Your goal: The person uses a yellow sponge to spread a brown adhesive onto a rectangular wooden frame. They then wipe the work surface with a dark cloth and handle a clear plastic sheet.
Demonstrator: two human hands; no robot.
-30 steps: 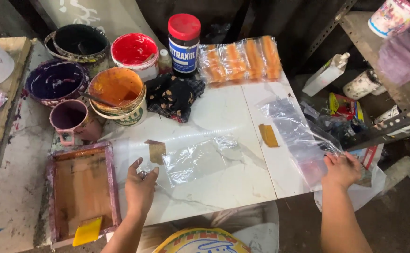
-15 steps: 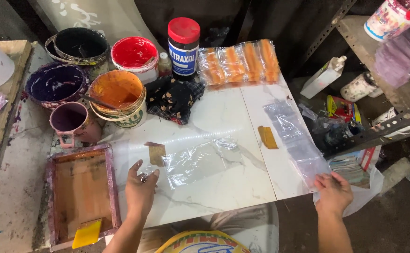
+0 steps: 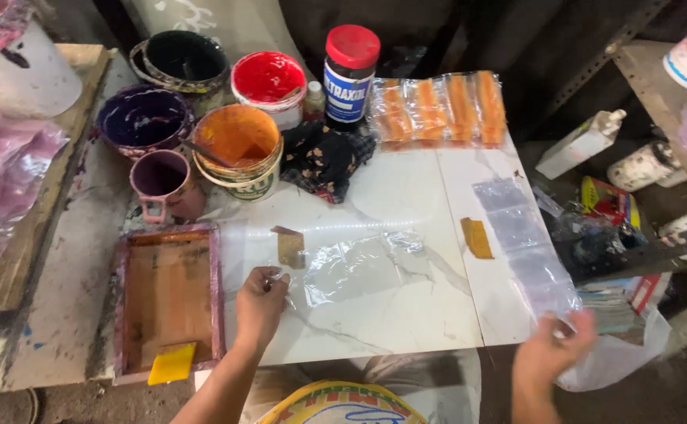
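Step in hand: you seem to be lining up a clear, crinkled plastic bag [image 3: 359, 267] on the white marble-look tabletop [image 3: 406, 330], ready for printing.
Left hand [image 3: 261, 302]: fingers pinched closed on that bag's left edge, pressing it flat beside a small brown tape patch [image 3: 290, 247].
Right hand [image 3: 551, 349]: blurred at the table's right corner; fingers appear closed on the near end of a stack of glossy clear bags [image 3: 528, 251], though I cannot tell for sure.
Next move calls for: smoothing the flimsy film taut and wrinkle-free.
Nearby: wooden printing frame with purple-stained rim [image 3: 169, 298], yellow squeegee [image 3: 172, 365], round orange paint tub [image 3: 237, 141].
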